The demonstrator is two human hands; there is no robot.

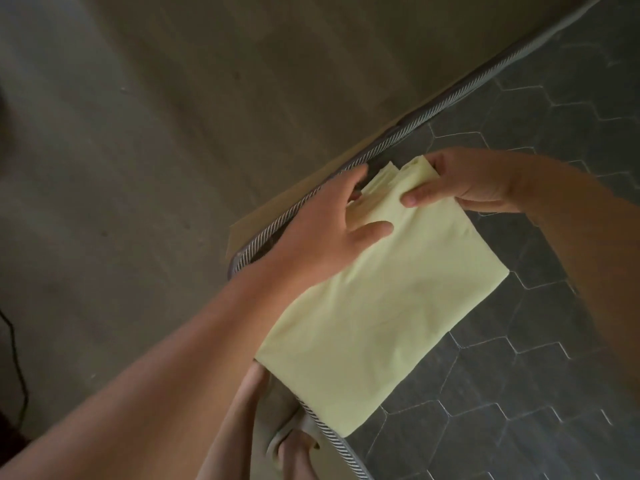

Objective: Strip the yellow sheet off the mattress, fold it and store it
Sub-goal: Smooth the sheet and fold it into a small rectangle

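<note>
Head view: folded pale-yellow fabric sheet [381,306] lies flat on dark grey hexagon-quilted mattress [554,306], at corner. Left hand [332,220] spread, pressing sheet. Right hand [464,181] pinching far sheet edge. Brown floor [138,133] beyond.

The scene is dim and evenly lit, with soft, muted tones and no glare. The floor [121,168] is a murky grey-brown with little detail. The yellow sheet [377,306] is the brightest surface, faintly shaded under the left hand [332,216]. Mild softness blurs everything; the forearms at the lower left and right edges look stretched by wide-angle distortion. The mattress [554,116] edge runs tilted across the frame.
</note>
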